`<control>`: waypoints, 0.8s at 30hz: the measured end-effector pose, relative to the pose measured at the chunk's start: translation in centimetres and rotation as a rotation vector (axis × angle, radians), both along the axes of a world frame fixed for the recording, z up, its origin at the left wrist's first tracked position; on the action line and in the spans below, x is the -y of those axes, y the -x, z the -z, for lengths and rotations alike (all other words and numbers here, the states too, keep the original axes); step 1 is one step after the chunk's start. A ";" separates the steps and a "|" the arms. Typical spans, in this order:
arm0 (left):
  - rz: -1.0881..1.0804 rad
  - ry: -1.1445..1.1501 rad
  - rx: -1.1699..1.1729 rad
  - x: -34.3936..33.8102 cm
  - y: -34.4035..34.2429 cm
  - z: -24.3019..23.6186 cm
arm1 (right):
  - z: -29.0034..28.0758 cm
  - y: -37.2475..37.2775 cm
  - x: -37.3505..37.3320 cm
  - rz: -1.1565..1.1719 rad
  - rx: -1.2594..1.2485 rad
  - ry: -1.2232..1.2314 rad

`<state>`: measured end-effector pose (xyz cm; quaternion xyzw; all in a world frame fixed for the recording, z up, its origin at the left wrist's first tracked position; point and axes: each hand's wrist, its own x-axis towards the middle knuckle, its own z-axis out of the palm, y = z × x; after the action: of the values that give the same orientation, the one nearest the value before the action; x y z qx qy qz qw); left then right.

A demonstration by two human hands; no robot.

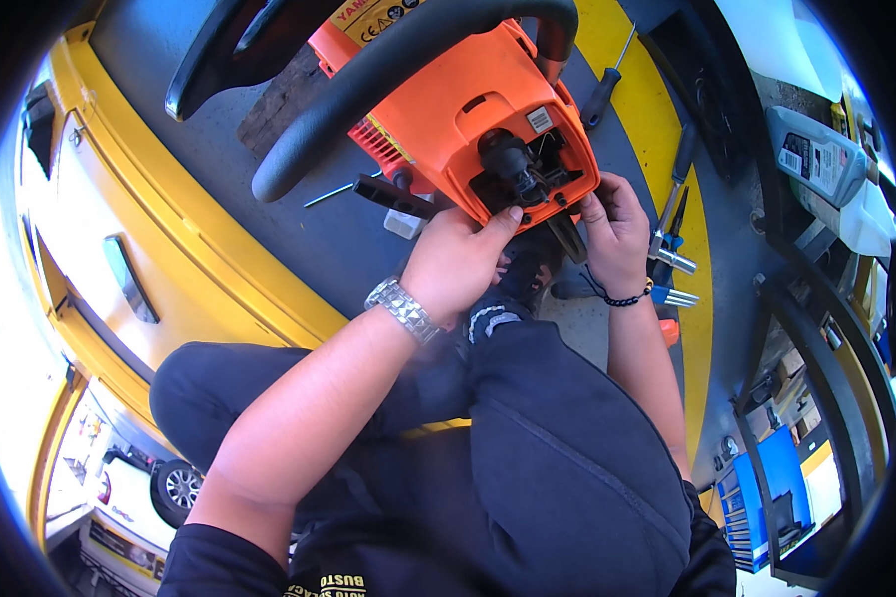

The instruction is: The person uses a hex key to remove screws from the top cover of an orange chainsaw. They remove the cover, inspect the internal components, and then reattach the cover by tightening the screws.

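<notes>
An orange chainsaw with a thick black handle is tilted in front of me at the top. Its near end is uncovered, showing a black round part in a recess. My left hand is closed on the housing's lower left edge, its thumb lying along the rim and its other fingers partly hidden underneath. At the lower right corner of the same housing, my right hand pinches the edge between thumb and fingers. Whether a small part sits between those fingertips is hidden.
Right of the saw lie a screwdriver, a metal-headed tool and blue-handled tools, by a yellow floor stripe. A yellow cabinet stands at left. A grey-blue bottle and black metal frame are at right.
</notes>
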<state>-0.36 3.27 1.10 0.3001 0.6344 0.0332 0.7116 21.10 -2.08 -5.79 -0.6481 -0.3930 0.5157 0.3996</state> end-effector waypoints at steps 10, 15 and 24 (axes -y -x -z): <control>0.430 -0.607 -0.068 2.1 -1.5 -3.6 | 2.2 -0.8 0.0 0.037 -0.371 -0.015; 0.549 -0.451 -0.089 1.2 -4.2 -4.1 | 2.7 -1.0 0.0 0.035 -0.478 -0.039; 0.475 -0.318 -0.150 0.3 -6.7 -3.2 | 2.5 -0.6 0.2 0.044 -0.499 0.038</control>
<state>6.32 2.99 4.34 0.5498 0.5837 -0.0575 0.5947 21.72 -2.27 -8.33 -0.5164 -0.2583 0.6582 0.4831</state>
